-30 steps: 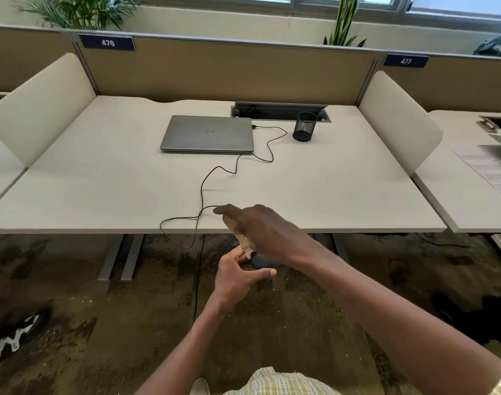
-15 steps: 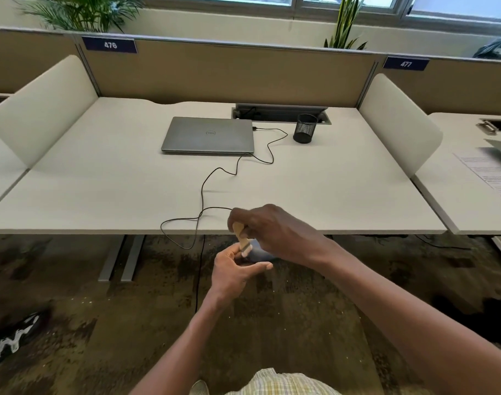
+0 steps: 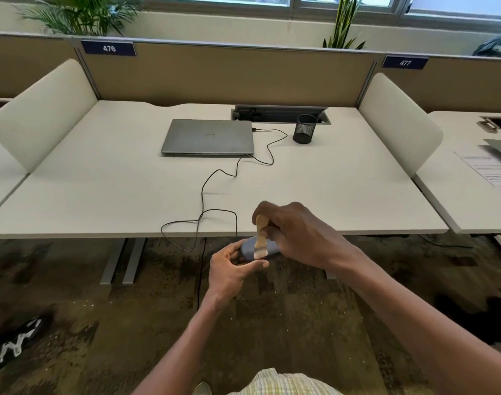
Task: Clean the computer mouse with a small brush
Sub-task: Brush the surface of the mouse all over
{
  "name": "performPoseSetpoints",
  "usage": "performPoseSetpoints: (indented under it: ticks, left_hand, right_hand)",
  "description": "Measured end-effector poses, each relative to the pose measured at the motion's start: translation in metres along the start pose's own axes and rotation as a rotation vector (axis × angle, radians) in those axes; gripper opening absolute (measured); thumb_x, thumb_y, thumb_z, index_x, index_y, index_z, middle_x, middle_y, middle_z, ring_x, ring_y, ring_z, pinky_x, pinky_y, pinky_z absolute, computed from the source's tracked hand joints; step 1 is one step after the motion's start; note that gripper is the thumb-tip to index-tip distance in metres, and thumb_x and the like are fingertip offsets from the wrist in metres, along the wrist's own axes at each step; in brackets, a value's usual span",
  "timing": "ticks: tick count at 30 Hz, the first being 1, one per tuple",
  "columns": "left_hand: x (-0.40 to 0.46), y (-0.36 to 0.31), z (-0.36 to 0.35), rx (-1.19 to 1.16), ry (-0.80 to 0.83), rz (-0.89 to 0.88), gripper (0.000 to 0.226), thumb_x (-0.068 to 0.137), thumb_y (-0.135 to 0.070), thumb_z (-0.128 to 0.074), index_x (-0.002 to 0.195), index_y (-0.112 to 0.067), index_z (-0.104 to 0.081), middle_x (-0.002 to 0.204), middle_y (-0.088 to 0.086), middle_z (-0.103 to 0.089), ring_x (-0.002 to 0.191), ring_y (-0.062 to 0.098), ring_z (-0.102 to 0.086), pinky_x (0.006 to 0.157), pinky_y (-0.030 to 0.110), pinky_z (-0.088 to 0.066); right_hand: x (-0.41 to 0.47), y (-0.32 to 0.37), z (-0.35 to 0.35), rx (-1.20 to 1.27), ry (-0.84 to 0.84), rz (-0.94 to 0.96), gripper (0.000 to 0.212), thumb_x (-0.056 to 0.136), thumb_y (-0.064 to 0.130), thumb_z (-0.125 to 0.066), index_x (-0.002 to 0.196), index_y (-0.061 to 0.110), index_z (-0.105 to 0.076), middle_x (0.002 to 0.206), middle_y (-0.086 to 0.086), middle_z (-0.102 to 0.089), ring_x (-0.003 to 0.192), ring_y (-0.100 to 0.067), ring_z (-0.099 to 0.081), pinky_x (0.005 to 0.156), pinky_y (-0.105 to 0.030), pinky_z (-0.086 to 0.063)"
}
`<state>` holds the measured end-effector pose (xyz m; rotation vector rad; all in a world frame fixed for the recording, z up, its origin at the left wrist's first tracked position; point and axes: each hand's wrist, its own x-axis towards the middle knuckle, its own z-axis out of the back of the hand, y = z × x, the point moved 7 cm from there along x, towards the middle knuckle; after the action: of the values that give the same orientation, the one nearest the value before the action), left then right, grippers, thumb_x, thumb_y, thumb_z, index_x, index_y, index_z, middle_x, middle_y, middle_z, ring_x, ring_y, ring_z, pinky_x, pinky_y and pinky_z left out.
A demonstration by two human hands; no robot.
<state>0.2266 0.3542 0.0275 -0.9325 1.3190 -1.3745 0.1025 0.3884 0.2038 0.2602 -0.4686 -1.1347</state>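
Note:
A grey-blue computer mouse point(image 3: 250, 248) is held in front of the desk's near edge, just below desk level, by my left hand point(image 3: 232, 269), which grips it from underneath with fingers curled around its left end. My right hand point(image 3: 293, 233) is closed on a small brush point(image 3: 261, 230) with a pale wooden handle. The handle stands nearly upright, and its white bristles rest on the top of the mouse. A black cable point(image 3: 212, 195) runs from the mouse up over the desk edge towards the laptop.
A closed grey laptop point(image 3: 208, 136) lies at the back of the white desk point(image 3: 101, 195), with a black mesh pen cup point(image 3: 305, 129) to its right. Cream side dividers point(image 3: 397, 121) flank the desk. A black shoe point(image 3: 18, 340) lies on the carpet at lower left.
My right hand has shifted right and turned the brush upright, bringing its bristles down onto the mouse. The mouse, earlier mostly hidden behind the right hand, now shows in my left hand.

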Motion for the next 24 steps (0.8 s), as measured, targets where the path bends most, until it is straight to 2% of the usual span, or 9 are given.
performPoseSetpoints:
  ticks: [4, 8, 12, 16, 19, 22, 24]
  left_hand:
    - [0.001, -0.001, 0.002, -0.025, -0.005, 0.016, 0.083, 0.053, -0.04, -0.093, 0.127, -0.013, -0.066, 0.11, 0.0, -0.077, 0.1, 0.007, -0.073, 0.086, 0.025, -0.06]
    - [0.001, -0.001, 0.006, -0.042, -0.022, 0.018, 0.085, 0.049, -0.043, -0.094, 0.124, -0.015, -0.068, 0.108, -0.001, -0.076, 0.102, 0.009, -0.073, 0.087, 0.028, -0.06]
    - [-0.003, -0.002, 0.012, -0.033, -0.043, 0.007, 0.084, 0.048, -0.044, -0.093, 0.123, -0.019, -0.066, 0.109, -0.007, -0.074, 0.101, 0.0, -0.071, 0.079, 0.015, -0.057]
    - [-0.005, -0.001, 0.016, -0.041, -0.054, 0.016, 0.078, 0.054, -0.034, -0.093, 0.125, -0.019, -0.063, 0.113, -0.007, -0.071, 0.104, 0.0, -0.07, 0.079, 0.014, -0.057]
    - [-0.006, -0.002, 0.015, -0.044, -0.051, 0.013, 0.081, 0.054, -0.036, -0.093, 0.127, -0.02, -0.061, 0.112, -0.011, -0.07, 0.104, -0.003, -0.069, 0.08, 0.013, -0.056]
    - [-0.008, -0.004, 0.012, -0.043, -0.045, 0.007, 0.083, 0.051, -0.042, -0.091, 0.126, -0.022, -0.061, 0.109, -0.015, -0.069, 0.1, -0.009, -0.068, 0.076, 0.008, -0.053]
    - [-0.01, -0.003, 0.011, -0.048, -0.036, 0.01, 0.084, 0.054, -0.039, -0.091, 0.129, -0.019, -0.06, 0.113, -0.01, -0.07, 0.103, -0.005, -0.069, 0.079, 0.012, -0.055]
  right_hand:
    - [-0.005, -0.007, 0.001, 0.155, -0.194, -0.113, 0.019, 0.09, 0.012, -0.067, 0.104, 0.021, -0.057, 0.08, -0.001, -0.07, 0.065, -0.015, -0.066, 0.059, -0.033, -0.056]
    - [-0.02, -0.019, -0.008, 0.171, -0.277, -0.205, 0.02, 0.09, 0.011, -0.07, 0.103, 0.019, -0.058, 0.078, 0.001, -0.068, 0.063, -0.011, -0.066, 0.056, -0.031, -0.056]
    - [-0.04, -0.038, -0.005, 0.158, -0.341, -0.294, 0.023, 0.089, 0.009, -0.072, 0.099, 0.022, -0.057, 0.074, 0.008, -0.065, 0.064, -0.008, -0.064, 0.051, -0.023, -0.053]
    - [-0.062, -0.055, 0.004, 0.164, -0.437, -0.382, 0.022, 0.088, 0.01, -0.074, 0.097, 0.02, -0.057, 0.077, 0.006, -0.067, 0.063, -0.012, -0.067, 0.054, -0.035, -0.056]
    - [-0.072, -0.056, 0.001, 0.277, -0.496, -0.418, 0.024, 0.086, 0.014, -0.077, 0.098, 0.022, -0.058, 0.082, 0.005, -0.071, 0.072, -0.015, -0.073, 0.06, -0.038, -0.062]
    - [-0.077, -0.054, -0.014, 0.346, -0.485, -0.45, 0.023, 0.087, 0.015, -0.077, 0.1, 0.021, -0.059, 0.085, 0.005, -0.073, 0.076, -0.011, -0.074, 0.064, -0.035, -0.063]
    - [-0.082, -0.055, -0.016, 0.275, -0.493, -0.47, 0.023, 0.087, 0.015, -0.076, 0.102, 0.018, -0.058, 0.086, 0.004, -0.072, 0.075, -0.009, -0.073, 0.063, -0.03, -0.063]
